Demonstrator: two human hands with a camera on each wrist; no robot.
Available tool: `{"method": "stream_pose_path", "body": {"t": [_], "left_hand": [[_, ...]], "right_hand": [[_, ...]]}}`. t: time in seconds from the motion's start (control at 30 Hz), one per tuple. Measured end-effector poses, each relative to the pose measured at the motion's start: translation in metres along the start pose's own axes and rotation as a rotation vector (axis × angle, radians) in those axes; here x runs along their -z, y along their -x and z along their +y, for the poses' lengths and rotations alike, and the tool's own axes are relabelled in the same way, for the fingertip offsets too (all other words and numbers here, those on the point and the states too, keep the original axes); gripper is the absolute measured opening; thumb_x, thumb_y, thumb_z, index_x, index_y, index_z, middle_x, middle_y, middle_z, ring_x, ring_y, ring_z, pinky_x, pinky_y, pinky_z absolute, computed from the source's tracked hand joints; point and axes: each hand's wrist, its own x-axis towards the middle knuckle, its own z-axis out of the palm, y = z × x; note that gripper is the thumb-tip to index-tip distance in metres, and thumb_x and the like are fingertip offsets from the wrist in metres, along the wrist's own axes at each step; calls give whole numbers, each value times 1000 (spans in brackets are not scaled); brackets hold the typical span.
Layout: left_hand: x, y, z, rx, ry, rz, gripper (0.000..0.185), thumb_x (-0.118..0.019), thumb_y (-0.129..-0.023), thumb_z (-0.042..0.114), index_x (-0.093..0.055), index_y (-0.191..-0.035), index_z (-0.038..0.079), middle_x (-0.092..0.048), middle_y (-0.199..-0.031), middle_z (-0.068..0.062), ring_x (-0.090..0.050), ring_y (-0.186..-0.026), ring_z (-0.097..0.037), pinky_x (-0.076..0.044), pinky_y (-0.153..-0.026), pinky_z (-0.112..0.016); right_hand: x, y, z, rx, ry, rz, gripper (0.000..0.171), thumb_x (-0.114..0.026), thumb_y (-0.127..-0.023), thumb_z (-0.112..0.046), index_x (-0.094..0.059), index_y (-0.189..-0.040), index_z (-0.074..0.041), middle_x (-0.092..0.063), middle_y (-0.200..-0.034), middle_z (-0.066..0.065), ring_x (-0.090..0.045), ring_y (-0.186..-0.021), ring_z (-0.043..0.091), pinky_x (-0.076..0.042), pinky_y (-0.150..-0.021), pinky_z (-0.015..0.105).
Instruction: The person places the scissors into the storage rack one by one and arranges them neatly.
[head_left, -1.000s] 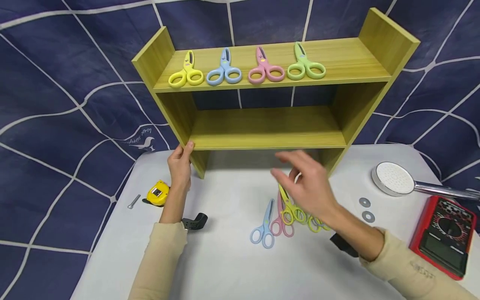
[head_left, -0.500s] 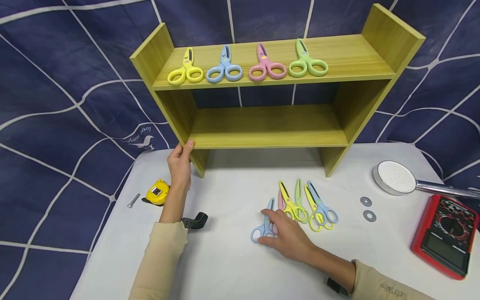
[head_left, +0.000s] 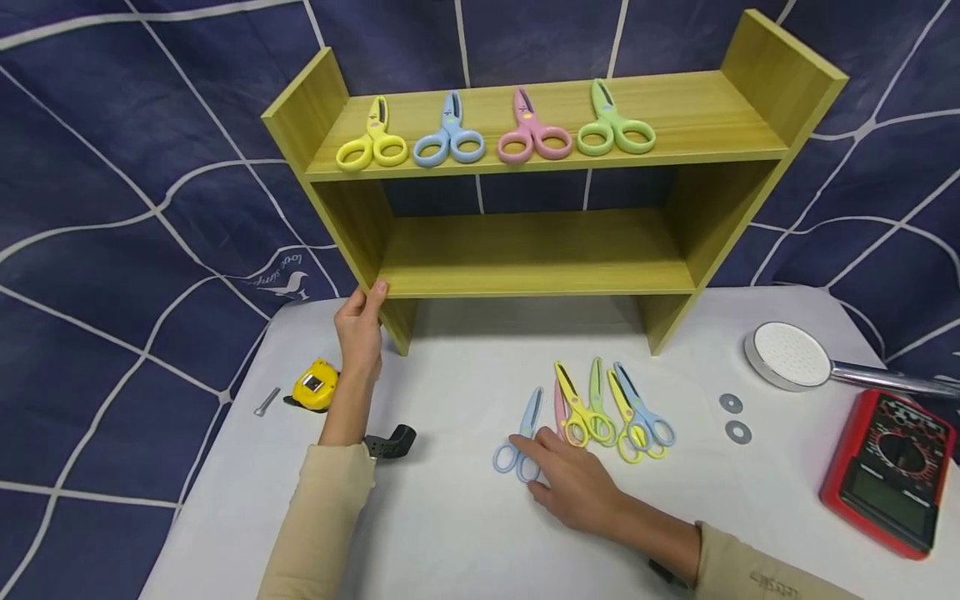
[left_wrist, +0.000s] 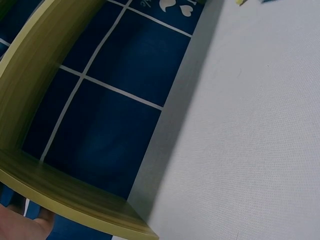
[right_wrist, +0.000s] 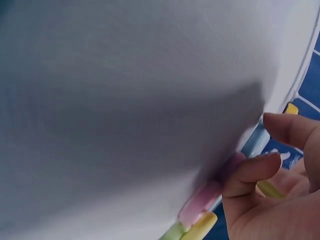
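At the lower left of the wooden shelf (head_left: 540,279), my left hand (head_left: 360,333) grips its side panel, thumb on the front edge and fingers round the outside. In the left wrist view, part of that hand shows behind the panel (left_wrist: 75,200). My right hand (head_left: 581,487) reaches over the table to blue scissors (head_left: 531,412); its index finger touches them near the handles, thumb apart from it. In the right wrist view a gap shows between thumb and finger. Beside the hand lie pink scissors (head_left: 559,408), partly hidden, and yellow scissors (head_left: 573,400).
Green scissors (head_left: 596,392) and overlapping blue scissors (head_left: 637,404) and yellow ones lie to the right. Four colours of scissors, including pink (head_left: 527,129), line the top shelf board. A tape measure (head_left: 315,385), bolt (head_left: 266,402), washers (head_left: 738,432), shower head (head_left: 791,354) and multimeter (head_left: 892,467) surround.
My right hand has come down from above the scissors to the blue pair on the table. Those scissors have shifted slightly left and away from me. My left hand stays on the shelf.
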Motion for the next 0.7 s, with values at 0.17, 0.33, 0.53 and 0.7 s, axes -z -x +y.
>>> {"method": "stream_pose_path", "body": {"t": [0.17,0.33,0.53,0.7], "left_hand": [[0,0,0,9,-5,8,41,-68,-95,29,-66,-129,6,-69,-111,0,-60,-95,-17,-49,-88,-30],[1,-1,0,14,-22,5,42,-68,-95,30,-65,-130,7,-69,-113,-1,-61,-95,-16,-49,-91,-31],[3,-2,-2,15,-40,-8,43,-68,-95,32,-65,-130,7,-68,-115,-2,-60,-97,-16,-48,-94,-33],[2,-2,-2,11,-22,-6,42,-68,-95,31,-66,-129,7,-69,-112,0,-60,-96,-17,-49,-90,-31]], "right_hand": [[-1,-5,-2,-1,54,-30,61,-81,-81,-31,-59,-135,-12,-52,-95,0,-36,-56,5,-30,-43,19],[-5,-10,-6,-46,97,-90,66,-78,-82,-46,-58,-135,-13,-57,-94,3,-39,-56,8,-32,-44,23],[-2,-12,-3,-19,56,-85,53,-82,-80,-36,-62,-123,-14,-60,-90,3,-45,-61,8,-37,-47,22],[2,-9,2,-15,-36,-104,50,-81,-81,-30,-61,-123,-13,-61,-92,0,-50,-69,6,-44,-55,22]]}}
